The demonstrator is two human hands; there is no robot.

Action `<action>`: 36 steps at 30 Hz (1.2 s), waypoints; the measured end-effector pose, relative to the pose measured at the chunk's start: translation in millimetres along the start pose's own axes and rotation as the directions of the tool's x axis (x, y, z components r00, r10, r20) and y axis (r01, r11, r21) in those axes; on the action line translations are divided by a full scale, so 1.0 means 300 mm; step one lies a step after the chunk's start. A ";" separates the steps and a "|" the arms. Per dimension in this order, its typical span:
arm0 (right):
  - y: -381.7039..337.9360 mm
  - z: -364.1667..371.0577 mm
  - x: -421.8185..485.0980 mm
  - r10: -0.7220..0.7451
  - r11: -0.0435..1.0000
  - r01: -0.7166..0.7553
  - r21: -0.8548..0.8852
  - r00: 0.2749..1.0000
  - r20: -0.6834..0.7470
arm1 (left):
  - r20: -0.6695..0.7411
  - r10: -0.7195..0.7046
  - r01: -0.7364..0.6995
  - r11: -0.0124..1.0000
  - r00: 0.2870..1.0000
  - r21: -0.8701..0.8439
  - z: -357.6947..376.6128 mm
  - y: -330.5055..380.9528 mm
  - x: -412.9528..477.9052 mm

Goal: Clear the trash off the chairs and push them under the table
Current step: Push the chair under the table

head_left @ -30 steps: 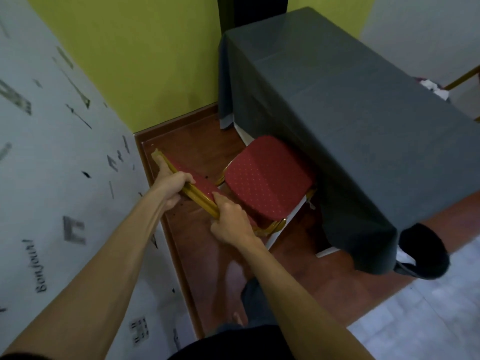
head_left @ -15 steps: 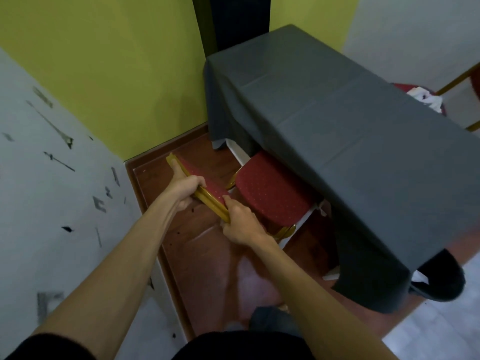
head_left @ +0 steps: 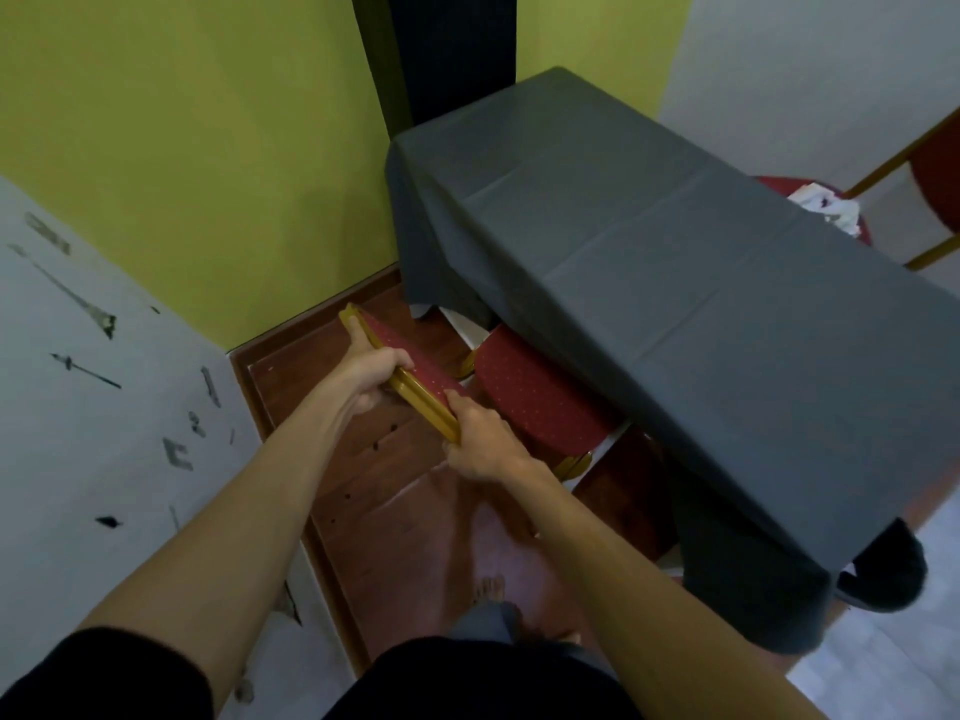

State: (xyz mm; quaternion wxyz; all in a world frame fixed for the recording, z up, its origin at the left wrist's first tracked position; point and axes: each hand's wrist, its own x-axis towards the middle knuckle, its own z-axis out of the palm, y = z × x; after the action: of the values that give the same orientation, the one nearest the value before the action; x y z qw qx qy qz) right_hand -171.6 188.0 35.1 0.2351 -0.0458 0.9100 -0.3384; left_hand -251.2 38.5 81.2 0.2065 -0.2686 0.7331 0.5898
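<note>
A red chair with a gold frame stands at the near side of the table [head_left: 675, 283], which is draped in a grey cloth. Its seat [head_left: 535, 397] lies partly under the cloth's edge. Both hands grip the top rail of the chair's backrest [head_left: 415, 379]: my left hand [head_left: 374, 376] near its far end, my right hand [head_left: 480, 441] near its close end. Across the table at the right, a second red chair [head_left: 935, 168] carries crumpled white trash [head_left: 826, 205] on its seat.
A white wall with dark marks runs close on the left, a yellow-green wall behind. The chair stands on a brown wooden floor strip [head_left: 395, 491]. A dark bag [head_left: 883, 574] hangs at the table's near corner. My bare foot [head_left: 491, 589] is below.
The chair has slid further under the table, so less of its seat shows. Both hands stayed on the backrest and moved with it. The view has tilted up, showing the second chair.
</note>
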 end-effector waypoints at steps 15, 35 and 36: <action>0.027 -0.099 0.180 0.130 0.988 -0.132 0.081 0.991 0.024 | 0.024 0.042 -0.041 0.998 0.999 -0.051 0.067 0.118 0.195; 0.079 -0.117 0.207 0.184 0.982 -0.186 0.023 0.981 0.057 | 0.077 0.074 -0.072 0.997 0.994 -0.027 0.096 0.086 0.243; 0.077 -0.118 0.206 0.189 0.981 -0.191 0.035 0.981 0.052 | 0.085 0.073 -0.071 0.997 0.994 -0.023 0.092 0.090 0.244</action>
State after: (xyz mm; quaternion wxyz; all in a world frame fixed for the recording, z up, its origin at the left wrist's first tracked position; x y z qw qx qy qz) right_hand -240.8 211.7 19.4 0.2889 0.0377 0.8974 -0.3313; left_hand -325.1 58.7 50.3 0.2135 -0.2183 0.7268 0.6152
